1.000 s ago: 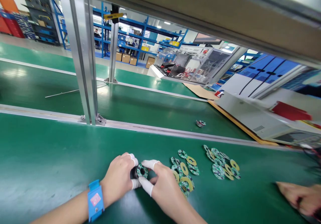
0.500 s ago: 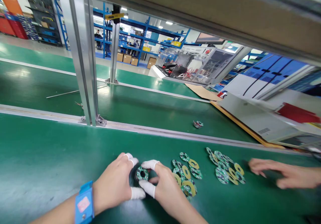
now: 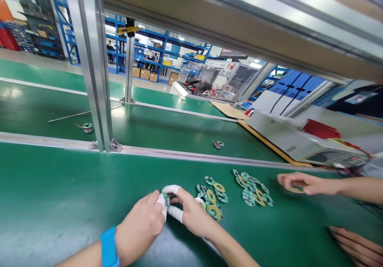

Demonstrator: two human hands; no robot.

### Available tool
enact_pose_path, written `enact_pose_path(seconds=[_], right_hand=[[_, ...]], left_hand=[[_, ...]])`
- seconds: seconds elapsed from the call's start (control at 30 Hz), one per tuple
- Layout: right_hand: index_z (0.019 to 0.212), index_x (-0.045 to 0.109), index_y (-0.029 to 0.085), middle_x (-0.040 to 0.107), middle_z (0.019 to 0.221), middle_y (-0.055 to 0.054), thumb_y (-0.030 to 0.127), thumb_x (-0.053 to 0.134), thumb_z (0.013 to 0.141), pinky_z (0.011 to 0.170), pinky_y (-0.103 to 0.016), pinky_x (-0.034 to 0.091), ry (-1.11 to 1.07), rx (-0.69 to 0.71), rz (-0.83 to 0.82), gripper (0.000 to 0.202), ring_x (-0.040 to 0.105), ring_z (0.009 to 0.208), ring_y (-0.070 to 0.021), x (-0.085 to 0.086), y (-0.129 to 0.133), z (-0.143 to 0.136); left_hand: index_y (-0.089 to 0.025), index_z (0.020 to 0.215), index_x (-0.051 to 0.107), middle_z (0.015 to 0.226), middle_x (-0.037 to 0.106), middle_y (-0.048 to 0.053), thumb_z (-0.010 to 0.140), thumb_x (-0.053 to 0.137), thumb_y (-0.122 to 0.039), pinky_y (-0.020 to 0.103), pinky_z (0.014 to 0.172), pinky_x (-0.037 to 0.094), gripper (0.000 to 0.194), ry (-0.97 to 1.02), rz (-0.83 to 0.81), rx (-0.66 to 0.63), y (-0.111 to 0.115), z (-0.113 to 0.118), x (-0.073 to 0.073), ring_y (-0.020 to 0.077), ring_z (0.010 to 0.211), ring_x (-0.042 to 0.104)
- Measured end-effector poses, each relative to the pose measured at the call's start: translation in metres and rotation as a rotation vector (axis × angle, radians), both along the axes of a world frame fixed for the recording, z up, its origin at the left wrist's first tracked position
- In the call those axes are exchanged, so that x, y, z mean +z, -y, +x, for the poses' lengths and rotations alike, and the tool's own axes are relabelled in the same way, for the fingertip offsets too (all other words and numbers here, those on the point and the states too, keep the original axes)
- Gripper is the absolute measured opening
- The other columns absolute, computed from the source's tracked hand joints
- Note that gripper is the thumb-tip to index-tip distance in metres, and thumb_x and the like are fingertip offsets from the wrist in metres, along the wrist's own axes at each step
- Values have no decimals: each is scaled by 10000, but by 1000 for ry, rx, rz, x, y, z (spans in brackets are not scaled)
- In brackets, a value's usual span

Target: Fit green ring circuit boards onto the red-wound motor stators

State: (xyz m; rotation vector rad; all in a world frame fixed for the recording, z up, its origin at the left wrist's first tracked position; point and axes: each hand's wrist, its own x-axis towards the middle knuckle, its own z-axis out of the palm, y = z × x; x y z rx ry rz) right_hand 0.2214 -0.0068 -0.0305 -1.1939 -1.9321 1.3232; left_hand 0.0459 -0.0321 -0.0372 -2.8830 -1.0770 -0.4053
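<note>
My left hand (image 3: 143, 219), with white finger cots and a blue wrist strap, is closed on the left side of a small ring-shaped circuit board (image 3: 166, 199). My right hand (image 3: 191, 211), also in white finger cots, grips the same board from the right, thumb and fingers curved around it. Fingers cover most of the board, and whatever lies beneath it is hidden. Just right of my right hand lies a loose pile of green and yellow ring-shaped circuit boards (image 3: 211, 196).
A second pile of ring boards (image 3: 249, 197) lies farther right. Beyond it a co-worker's hand (image 3: 299, 182) holds a yellowish ring; another hand (image 3: 359, 243) rests lower right. Small motors (image 3: 87, 128) sit behind the metal rail (image 3: 179, 155). An aluminium post (image 3: 89, 59) rises left.
My left fingers have closed in over the ring board, which is now tilted and more covered. The co-worker's hand has a ring in it, and a second hand has appeared. The view has shifted right.
</note>
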Motion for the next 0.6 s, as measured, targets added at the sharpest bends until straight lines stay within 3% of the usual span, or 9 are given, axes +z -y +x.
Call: enact_pose_path(seconds=[0.13, 0.27, 0.5, 0.6], right_hand=[[1034, 561, 197, 596, 1012, -59, 106, 534, 729, 850, -362, 487, 48, -62, 91, 320, 583, 917, -182, -1, 7, -8], [992, 576, 193, 604, 974, -57, 97, 538, 690, 830, -360, 494, 0, -123, 58, 319, 591, 890, -187, -5, 7, -12], [1008, 535, 174, 599, 989, -68, 153, 582, 703, 898, -389, 464, -114, -7, -86, 310, 593, 934, -194, -5, -1, -5], [1000, 537, 177, 604, 991, -69, 134, 581, 691, 886, -389, 473, -99, -39, -75, 316, 594, 931, -196, -5, 1, -5]], left_hand=[[-32, 913, 639, 932, 642, 194, 769, 478, -4, 407, 852, 482, 218, -14, 104, -12, 3, 3, -4, 305, 1012, 566], [-26, 918, 658, 856, 664, 191, 765, 522, -32, 435, 875, 457, 205, -71, 162, -16, 6, 6, -6, 336, 1025, 567], [-18, 953, 643, 924, 654, 217, 792, 520, -48, 407, 825, 487, 204, -66, 148, 1, 4, 4, -8, 324, 1016, 580], [-11, 967, 632, 945, 649, 223, 802, 500, -32, 390, 807, 496, 212, -60, 108, 0, 3, 2, -5, 317, 1017, 582]])
